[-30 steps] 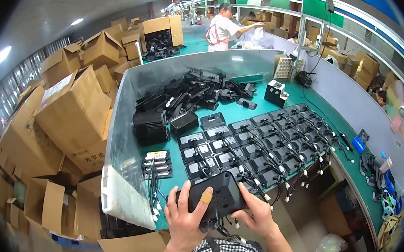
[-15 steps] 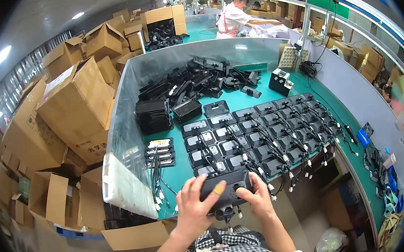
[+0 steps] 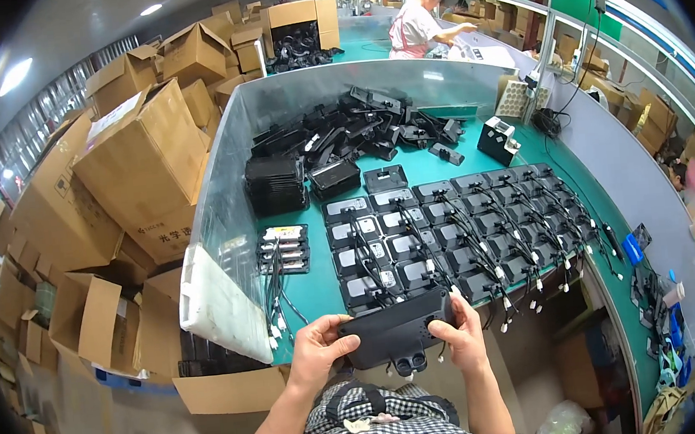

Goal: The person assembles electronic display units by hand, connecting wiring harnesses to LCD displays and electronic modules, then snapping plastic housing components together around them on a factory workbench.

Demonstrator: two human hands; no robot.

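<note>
Hands both gripping one flat black housing (image 3: pixel 397 334), held level above near edge of green table (image 3: pixel 321 289). Left hand (image 3: pixel 318 353) clamps left end, thumb on top; right hand (image 3: pixel 463 341) clamps right end, fingers curled round edge. Two round sockets of housing point toward body. Judgement: keep grip at ends, clear of sockets; hold piece flat; avoid snagging dangling plugs (image 3: pixel 505 319) just beyond. Housing sits between hands, just before rows of cabled black units (image 3: pixel 448 233). Loose black parts pile (image 3: pixel 340 135) well apart at far end.
</note>
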